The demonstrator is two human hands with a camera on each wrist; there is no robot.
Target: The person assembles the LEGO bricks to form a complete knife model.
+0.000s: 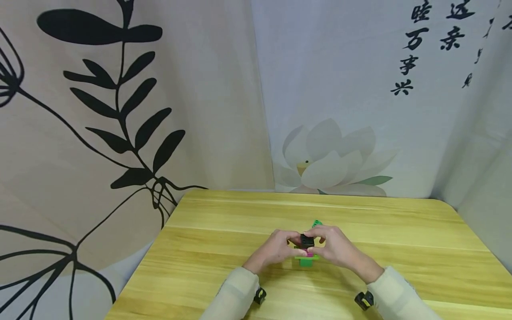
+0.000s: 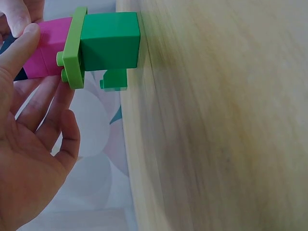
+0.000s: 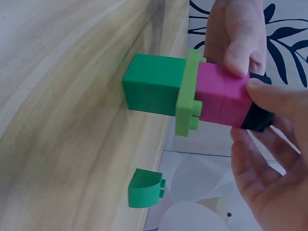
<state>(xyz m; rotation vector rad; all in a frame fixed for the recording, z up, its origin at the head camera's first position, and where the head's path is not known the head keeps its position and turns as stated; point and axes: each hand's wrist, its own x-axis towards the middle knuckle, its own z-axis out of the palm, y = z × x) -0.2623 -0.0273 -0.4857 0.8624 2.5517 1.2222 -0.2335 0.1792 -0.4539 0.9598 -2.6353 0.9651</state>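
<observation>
A stack of toy building bricks stands upright on the table, in front of the person. Its base is a green brick, topped by a wider lime green plate. Two magenta bricks sit above that, with a black brick at the top. From the left side, my left hand pinches the upper stack, its thumb on the magenta near the black brick. My right hand grips the top from the other side, its thumb along the seam between magenta and black.
Behind the stack a small green brick with a curved side lies on the wooden table. A patterned curtain hangs beyond the table's far edge. Dark wrist cameras hang at both cuffs.
</observation>
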